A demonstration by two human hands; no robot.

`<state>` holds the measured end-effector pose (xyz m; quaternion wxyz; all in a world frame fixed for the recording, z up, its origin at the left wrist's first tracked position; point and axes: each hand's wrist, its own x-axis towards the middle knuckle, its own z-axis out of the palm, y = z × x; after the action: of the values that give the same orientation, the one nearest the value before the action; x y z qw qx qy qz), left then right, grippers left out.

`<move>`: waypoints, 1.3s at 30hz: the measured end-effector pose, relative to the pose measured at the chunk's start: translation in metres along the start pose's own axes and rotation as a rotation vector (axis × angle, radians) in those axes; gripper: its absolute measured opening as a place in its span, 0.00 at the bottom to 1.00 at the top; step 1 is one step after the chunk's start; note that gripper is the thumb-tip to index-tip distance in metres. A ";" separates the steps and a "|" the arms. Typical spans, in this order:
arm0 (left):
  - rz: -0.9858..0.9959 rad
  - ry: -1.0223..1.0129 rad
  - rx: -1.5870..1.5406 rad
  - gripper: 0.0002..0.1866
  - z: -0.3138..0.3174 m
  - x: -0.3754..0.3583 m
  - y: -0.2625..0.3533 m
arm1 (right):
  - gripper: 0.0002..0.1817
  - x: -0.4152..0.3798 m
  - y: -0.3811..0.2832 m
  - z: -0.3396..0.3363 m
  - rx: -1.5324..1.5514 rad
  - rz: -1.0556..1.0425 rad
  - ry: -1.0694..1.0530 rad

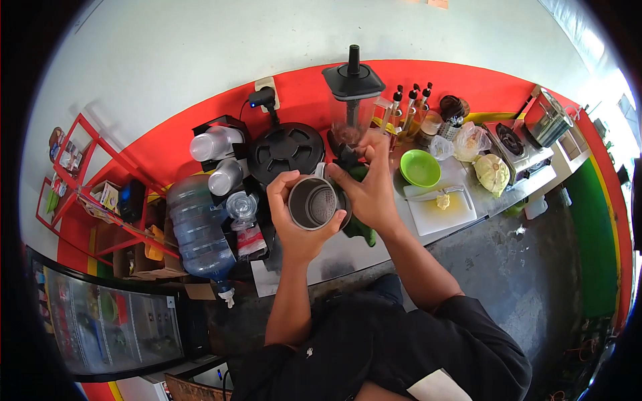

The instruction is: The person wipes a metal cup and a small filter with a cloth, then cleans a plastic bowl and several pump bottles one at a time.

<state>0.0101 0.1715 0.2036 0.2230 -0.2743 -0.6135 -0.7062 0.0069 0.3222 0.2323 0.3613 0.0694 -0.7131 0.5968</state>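
My left hand [299, 230] is wrapped round a metal mug [313, 202], whose open mouth faces me. The inside looks bare, with a dotted pattern at the bottom. The mug's handle [321, 171] points away from me, towards my right hand [371, 190]. That hand is closed, its thumb close to the handle and its fingers curled beside a dark object [346, 158]. What they grip, if anything, is hidden. Behind my hands stands a blender jar [349, 110] with a black lid. A green cloth-like thing [361, 229] lies partly under my right wrist.
To the right are a green bowl [420, 168], a cutting board [441, 210] with a knife [435, 193], a cabbage [491, 175], pump bottles [410, 110] and a stove [518, 150]. Leftward stand a round black lid [286, 154], stacked plastic cups [217, 144] and a water jug [200, 230].
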 end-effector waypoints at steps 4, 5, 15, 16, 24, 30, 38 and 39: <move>0.072 0.088 -0.050 0.50 -0.002 0.002 -0.004 | 0.07 -0.007 -0.023 0.002 -0.211 0.011 -0.138; 0.072 0.089 -0.050 0.50 -0.003 0.003 -0.003 | 0.07 -0.013 -0.025 0.002 -0.211 0.011 -0.138; -0.027 0.140 0.073 0.45 -0.028 0.015 -0.004 | 0.13 -0.044 -0.038 -0.005 -0.190 -0.236 -0.293; -0.015 0.106 0.112 0.45 -0.029 0.017 -0.003 | 0.12 -0.036 -0.037 -0.005 -0.183 -0.231 -0.278; -0.002 0.031 0.049 0.47 -0.026 0.011 -0.004 | 0.17 -0.004 -0.024 0.004 -0.106 -0.091 -0.290; -0.042 0.073 0.119 0.48 -0.039 0.006 -0.011 | 0.18 -0.043 -0.037 -0.002 -0.155 -0.023 -0.355; -0.017 0.033 0.143 0.47 -0.042 0.013 0.004 | 0.20 -0.005 -0.023 0.014 -0.067 0.018 -0.318; 0.006 -0.022 0.147 0.47 -0.040 0.012 0.007 | 0.20 0.004 -0.020 0.015 -0.034 0.035 -0.315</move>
<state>0.0009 0.1309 0.2130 0.2380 -0.2666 -0.6652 -0.6556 0.0083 0.3043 0.2502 0.2355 0.1434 -0.7720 0.5727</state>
